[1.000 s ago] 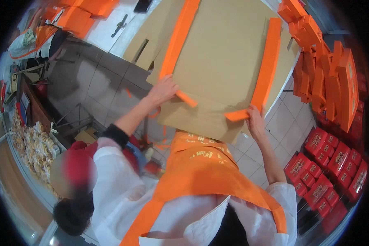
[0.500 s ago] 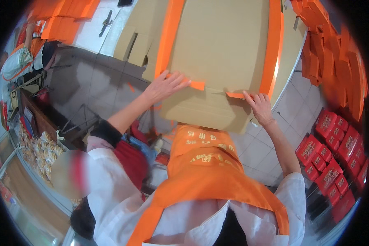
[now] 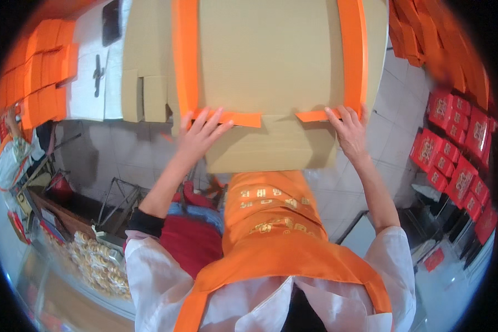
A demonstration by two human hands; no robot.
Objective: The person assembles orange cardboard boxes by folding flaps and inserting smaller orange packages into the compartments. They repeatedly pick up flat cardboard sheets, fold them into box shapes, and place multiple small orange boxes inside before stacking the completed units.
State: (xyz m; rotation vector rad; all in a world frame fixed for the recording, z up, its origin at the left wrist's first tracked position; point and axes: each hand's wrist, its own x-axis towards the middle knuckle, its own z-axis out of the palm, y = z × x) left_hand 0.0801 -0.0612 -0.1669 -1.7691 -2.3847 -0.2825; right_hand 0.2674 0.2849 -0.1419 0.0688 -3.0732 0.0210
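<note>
A large brown cardboard sheet [image 3: 271, 61] lies in front of me, with a long orange strip along its left side [image 3: 186, 55] and another along its right side [image 3: 355, 55]. At its near end, a short orange flap [image 3: 240, 119] turns inward on the left and a matching flap [image 3: 312, 116] on the right. My left hand [image 3: 202, 133] is open, fingers spread over the left corner and flap. My right hand [image 3: 349, 133] rests on the right corner with its fingers apart across the flap. What lies under my fingertips is hidden.
Stacked orange cartons [image 3: 44, 66] stand far left, and more orange pieces [image 3: 426, 33] at far right. Red boxes [image 3: 448, 155] are piled on the right. A dark phone [image 3: 111, 22] lies on a white surface. Another person [image 3: 16, 160] is at the far left.
The view has turned, shifting the cardboard leftward in the picture. My left fingers have spread wider over the left corner. My right hand stays at the right corner.
</note>
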